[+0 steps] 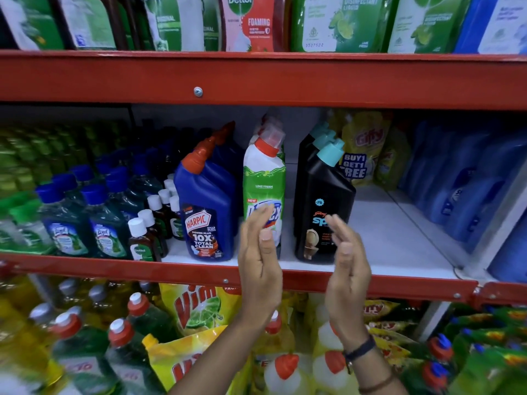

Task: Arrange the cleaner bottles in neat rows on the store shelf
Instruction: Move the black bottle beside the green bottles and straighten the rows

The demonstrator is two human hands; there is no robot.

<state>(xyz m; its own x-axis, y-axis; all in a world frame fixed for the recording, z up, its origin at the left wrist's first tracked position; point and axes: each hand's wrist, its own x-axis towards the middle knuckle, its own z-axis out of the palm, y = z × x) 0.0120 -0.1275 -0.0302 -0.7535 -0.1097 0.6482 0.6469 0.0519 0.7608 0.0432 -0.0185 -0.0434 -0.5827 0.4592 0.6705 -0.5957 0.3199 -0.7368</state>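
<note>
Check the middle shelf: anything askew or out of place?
Nothing spilled or damaged. The blue Harpic bottle, white-and-green Domex bottle and black Spic bottle head upright front-to-back rows. The one oddity: bare white shelf right of the black row. Both hands, left and right, are open, holding nothing.

2 bare hands raised side by side, palms facing each other, holding nothing.

The left hand (pixel 261 263) stands upright with fingers straight and close together, fingertips slightly blurred, thumb lying along the inner edge of the palm. The right hand (pixel 346 266) mirrors it just beside, apart from the left with a clear gap between them, fingers extended and a little spread at the tips. Both forearms rise from the lower edge of the view, angled inward. The right wrist wears a dark band (pixel 360 347), and a thin bracelet (pixel 376 384) sits lower on the forearm.
</note>
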